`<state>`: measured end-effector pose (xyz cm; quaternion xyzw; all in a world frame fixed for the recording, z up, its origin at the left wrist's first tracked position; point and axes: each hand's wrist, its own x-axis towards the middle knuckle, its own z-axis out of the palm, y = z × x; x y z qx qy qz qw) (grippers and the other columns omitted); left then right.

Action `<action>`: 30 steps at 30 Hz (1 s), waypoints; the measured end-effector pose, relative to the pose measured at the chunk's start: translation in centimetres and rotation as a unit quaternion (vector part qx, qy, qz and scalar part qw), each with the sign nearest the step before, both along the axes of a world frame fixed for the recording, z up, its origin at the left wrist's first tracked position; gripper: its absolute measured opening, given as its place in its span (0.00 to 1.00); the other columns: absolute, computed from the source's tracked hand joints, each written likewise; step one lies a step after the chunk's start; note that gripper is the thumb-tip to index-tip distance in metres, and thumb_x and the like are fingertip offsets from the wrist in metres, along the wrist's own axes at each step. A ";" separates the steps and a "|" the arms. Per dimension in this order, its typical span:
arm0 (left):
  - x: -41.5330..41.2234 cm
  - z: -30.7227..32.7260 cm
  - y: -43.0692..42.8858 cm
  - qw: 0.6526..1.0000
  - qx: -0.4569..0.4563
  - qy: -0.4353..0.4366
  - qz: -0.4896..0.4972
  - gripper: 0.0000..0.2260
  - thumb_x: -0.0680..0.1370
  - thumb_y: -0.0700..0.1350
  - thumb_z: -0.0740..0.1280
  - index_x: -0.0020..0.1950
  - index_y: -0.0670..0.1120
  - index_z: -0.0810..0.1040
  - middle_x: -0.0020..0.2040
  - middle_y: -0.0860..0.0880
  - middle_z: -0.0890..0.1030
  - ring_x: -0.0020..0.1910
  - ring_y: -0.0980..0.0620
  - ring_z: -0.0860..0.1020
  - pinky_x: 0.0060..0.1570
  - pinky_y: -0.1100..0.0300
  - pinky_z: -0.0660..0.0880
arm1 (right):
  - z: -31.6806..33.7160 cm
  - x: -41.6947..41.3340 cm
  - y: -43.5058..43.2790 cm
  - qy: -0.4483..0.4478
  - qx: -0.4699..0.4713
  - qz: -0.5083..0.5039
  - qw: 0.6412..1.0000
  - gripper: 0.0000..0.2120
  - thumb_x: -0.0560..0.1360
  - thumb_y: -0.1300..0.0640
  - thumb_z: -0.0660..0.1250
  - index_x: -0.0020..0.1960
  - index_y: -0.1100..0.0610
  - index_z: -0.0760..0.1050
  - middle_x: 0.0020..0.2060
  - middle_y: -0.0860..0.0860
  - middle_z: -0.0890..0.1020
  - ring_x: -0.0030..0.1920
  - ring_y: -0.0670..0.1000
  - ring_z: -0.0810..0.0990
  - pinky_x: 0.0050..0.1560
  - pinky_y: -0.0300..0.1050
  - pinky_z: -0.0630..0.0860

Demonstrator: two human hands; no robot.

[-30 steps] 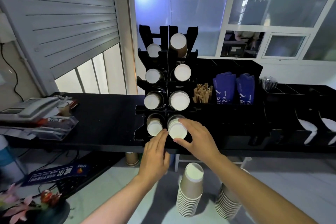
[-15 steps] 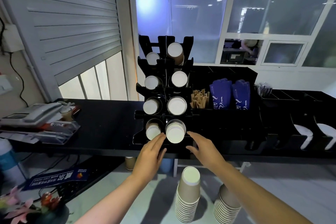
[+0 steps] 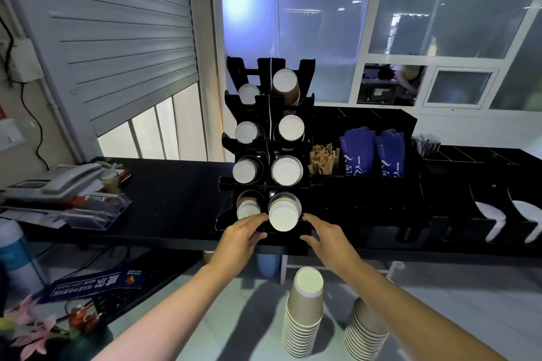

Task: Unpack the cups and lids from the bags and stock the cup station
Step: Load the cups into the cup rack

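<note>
On the counter (image 3: 176, 184), a rack (image 3: 264, 66) holds cups (image 3: 286, 170). Left hand (image 3: 243, 239) and right hand (image 3: 328, 240) sit loose beside the lowest right cup (image 3: 284, 217), holding nothing. Writing on the blue sign (image 3: 96, 284) is too blurry to read.

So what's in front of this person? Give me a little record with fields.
rack: black cup rack on the counter, eight slots, all showing cups
left hand: open, beside the lower right cup stack, contact unclear
right hand: open, on that stack's other side
below counter: tall cup pile and lower cup pile, loose
beside rack: wooden stirrers, blue packets
</note>
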<state>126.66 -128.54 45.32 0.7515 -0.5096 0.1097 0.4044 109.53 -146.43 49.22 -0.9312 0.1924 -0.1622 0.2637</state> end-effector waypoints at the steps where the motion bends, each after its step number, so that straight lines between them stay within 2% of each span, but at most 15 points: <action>1: -0.1 0.0 0.0 1.000 -0.004 0.002 -0.001 0.21 0.73 0.35 0.76 0.66 0.44 0.80 0.59 0.49 0.83 0.50 0.54 0.82 0.58 0.70 0.73 | 0.1 0.0 0.0 0.002 0.005 0.001 1.000 0.24 0.79 0.54 0.71 0.73 0.54 0.70 0.43 0.39 0.76 0.48 0.46 0.79 0.50 0.33 0.70; 3: -0.2 -0.1 0.0 1.000 -0.011 0.001 -0.005 0.21 0.74 0.36 0.76 0.66 0.45 0.80 0.59 0.49 0.83 0.50 0.54 0.82 0.57 0.65 0.76 | 0.3 -0.1 -0.2 0.011 0.010 0.005 1.000 0.28 0.78 0.44 0.70 0.75 0.52 0.68 0.60 0.44 0.79 0.64 0.49 0.77 0.61 0.36 0.71; 4: -0.2 -0.1 0.0 1.000 -0.013 -0.002 -0.006 0.21 0.74 0.37 0.76 0.66 0.45 0.80 0.59 0.50 0.83 0.50 0.54 0.82 0.57 0.63 0.77 | 0.6 0.0 -0.2 0.019 0.004 0.007 1.000 0.31 0.77 0.37 0.67 0.75 0.50 0.68 0.67 0.45 0.77 0.68 0.49 0.74 0.66 0.41 0.71; 6: -0.1 0.0 0.0 1.000 -0.017 -0.003 -0.010 0.21 0.74 0.37 0.75 0.66 0.46 0.79 0.59 0.50 0.83 0.50 0.54 0.82 0.57 0.62 0.77 | 1.2 0.3 -0.1 0.032 0.000 0.003 0.999 0.37 0.75 0.26 0.56 0.76 0.48 0.67 0.71 0.46 0.74 0.69 0.49 0.74 0.67 0.49 0.73; 8: -0.1 0.1 0.0 1.000 -0.018 0.000 -0.015 0.20 0.75 0.37 0.75 0.66 0.46 0.79 0.59 0.50 0.83 0.50 0.55 0.82 0.57 0.63 0.77 | 1.9 1.1 0.3 0.032 0.011 -0.016 0.999 0.40 0.73 0.23 0.52 0.76 0.46 0.65 0.71 0.47 0.75 0.66 0.50 0.77 0.64 0.52 0.75; 11: -0.1 0.0 0.1 1.000 -0.020 -0.003 -0.017 0.20 0.75 0.38 0.75 0.66 0.46 0.79 0.59 0.51 0.83 0.51 0.55 0.82 0.57 0.65 0.77 | 2.3 2.6 0.7 0.028 0.045 -0.034 0.998 0.39 0.72 0.24 0.59 0.78 0.40 0.58 0.71 0.46 0.74 0.69 0.53 0.74 0.65 0.54 0.74; 13: 0.0 -0.1 0.1 0.999 -0.025 -0.009 -0.021 0.20 0.75 0.38 0.75 0.66 0.46 0.79 0.59 0.50 0.83 0.52 0.54 0.82 0.58 0.65 0.76 | 2.3 3.3 0.7 0.030 0.077 -0.035 0.996 0.39 0.71 0.25 0.62 0.77 0.37 0.58 0.71 0.44 0.74 0.71 0.51 0.72 0.67 0.51 0.73; 18: 0.1 -0.5 -0.1 0.999 -0.033 -0.020 -0.020 0.20 0.76 0.38 0.74 0.67 0.45 0.78 0.61 0.49 0.82 0.60 0.54 0.79 0.61 0.62 0.75 | 1.8 3.7 0.1 0.035 0.100 -0.044 0.993 0.37 0.70 0.25 0.62 0.75 0.35 0.61 0.68 0.44 0.76 0.69 0.51 0.74 0.65 0.52 0.74; 22: 0.1 -0.8 -0.2 0.999 -0.027 -0.018 -0.010 0.20 0.76 0.39 0.74 0.67 0.45 0.78 0.62 0.49 0.82 0.59 0.53 0.80 0.62 0.64 0.75 | 1.4 3.8 -0.1 0.038 0.107 -0.039 0.993 0.37 0.70 0.25 0.61 0.76 0.35 0.60 0.68 0.43 0.76 0.69 0.51 0.74 0.65 0.53 0.74; 26: -0.3 -0.2 -0.1 1.000 -0.015 -0.025 -0.007 0.20 0.77 0.40 0.73 0.69 0.45 0.76 0.63 0.48 0.81 0.60 0.52 0.79 0.61 0.55 0.77 | 1.4 3.8 -0.1 0.027 0.143 -0.029 0.989 0.39 0.70 0.25 0.62 0.77 0.37 0.60 0.70 0.44 0.75 0.71 0.50 0.72 0.69 0.51 0.71; 28: -0.9 0.1 0.1 1.000 0.006 -0.020 -0.003 0.22 0.79 0.44 0.72 0.72 0.46 0.73 0.67 0.49 0.77 0.66 0.52 0.75 0.66 0.55 0.73 | 2.0 3.3 0.1 0.021 0.157 -0.007 0.987 0.37 0.73 0.29 0.65 0.78 0.41 0.61 0.71 0.44 0.73 0.72 0.48 0.70 0.70 0.47 0.68; 30: -1.9 0.2 0.4 1.000 0.000 -0.026 0.016 0.24 0.79 0.47 0.72 0.74 0.47 0.71 0.70 0.50 0.73 0.70 0.52 0.70 0.71 0.58 0.67 | 2.5 2.3 0.3 0.003 0.167 0.012 0.986 0.35 0.75 0.34 0.67 0.78 0.45 0.62 0.67 0.41 0.73 0.69 0.44 0.69 0.68 0.42 0.66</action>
